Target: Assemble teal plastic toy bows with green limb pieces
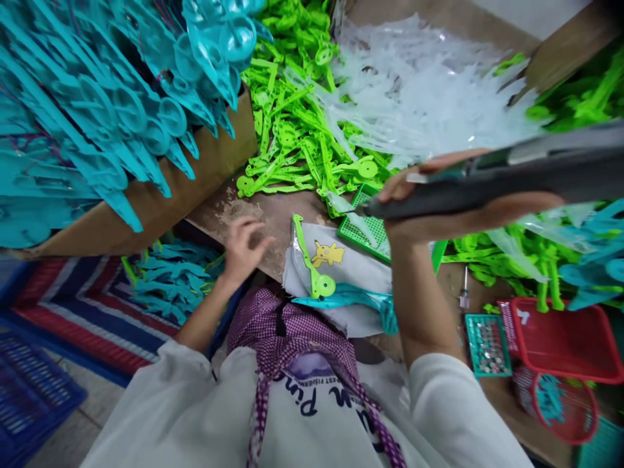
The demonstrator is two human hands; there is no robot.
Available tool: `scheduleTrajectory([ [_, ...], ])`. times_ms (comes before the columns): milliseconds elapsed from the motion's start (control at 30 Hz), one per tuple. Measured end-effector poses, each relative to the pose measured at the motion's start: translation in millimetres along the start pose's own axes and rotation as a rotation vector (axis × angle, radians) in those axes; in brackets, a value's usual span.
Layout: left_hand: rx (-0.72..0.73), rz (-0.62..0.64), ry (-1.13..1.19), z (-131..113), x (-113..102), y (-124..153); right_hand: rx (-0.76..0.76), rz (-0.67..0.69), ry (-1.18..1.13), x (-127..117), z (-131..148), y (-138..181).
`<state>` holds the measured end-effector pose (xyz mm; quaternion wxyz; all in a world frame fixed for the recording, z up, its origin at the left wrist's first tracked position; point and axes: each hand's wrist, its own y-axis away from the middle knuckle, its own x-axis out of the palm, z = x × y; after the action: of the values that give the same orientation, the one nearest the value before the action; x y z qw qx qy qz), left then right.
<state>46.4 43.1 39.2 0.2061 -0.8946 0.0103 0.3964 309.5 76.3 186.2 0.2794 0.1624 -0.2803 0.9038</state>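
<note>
My right hand (439, 201) grips a dark tool (487, 179) near its tip, held level over the green tray (363, 231). It looks rigid and fairly heavy; best held around the barrel. My left hand (244, 247) hovers open over the table (263, 214), empty. A green part (312, 263) lies on my lap: light, stiff, thin plastic. The box (205, 169) holds teal parts (97, 104); the small tray (486, 344) holds what look like screws; the red basket (565, 341) contents unclear.

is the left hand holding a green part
No, the left hand is open and empty over the bare table, while the right hand grips a dark tool.
</note>
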Motion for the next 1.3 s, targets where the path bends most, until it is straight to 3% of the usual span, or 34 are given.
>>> scheduleTrajectory([
  [33, -0.075, -0.066, -0.035, 13, -10, -3, -0.030, -0.024, 0.043, -11, 8, -1],
  [67, -0.120, -0.041, -0.059, 25, -19, -7, -0.041, -0.051, 0.084, -23, 12, 0],
  [200, -0.177, 0.250, -0.070, 52, -37, -28, 0.028, -0.115, 0.169, -61, 6, 16],
  [300, -0.194, 0.391, -0.088, 55, -39, -44, 0.020, -0.067, 0.180, -78, 7, 28],
  [400, -0.193, 0.417, -0.144, 40, -41, -44, -0.026, -0.034, 0.242, -92, 16, 30],
  [500, -0.184, 0.385, 0.013, -3, -38, -26, -0.013, -0.056, 0.316, -109, 21, 26],
  [633, -0.068, 0.332, 0.299, -101, -5, -10, -0.004, -0.156, 0.318, -131, 20, 14],
  [733, 0.061, 0.440, 0.300, -169, 36, -32, -0.051, -0.216, 0.302, -141, 19, 5],
  [833, 0.102, 0.556, 0.231, -201, 66, -66, -0.048, -0.203, 0.306, -144, 19, -4],
  [933, 0.122, 0.588, 0.353, -188, 68, -86, -0.026, -0.190, 0.357, -142, 8, -12],
  [1033, 0.200, 0.546, 0.475, -145, 49, -86, 0.008, -0.131, 0.381, -134, -21, -23],
  [1167, 0.358, 0.501, 0.332, -84, 21, -73, 0.065, -0.098, 0.314, -117, -64, -39],
  [1300, 0.590, 0.449, 0.229, -56, 5, -45, 0.099, -0.096, 0.238, -107, -87, -48],
])
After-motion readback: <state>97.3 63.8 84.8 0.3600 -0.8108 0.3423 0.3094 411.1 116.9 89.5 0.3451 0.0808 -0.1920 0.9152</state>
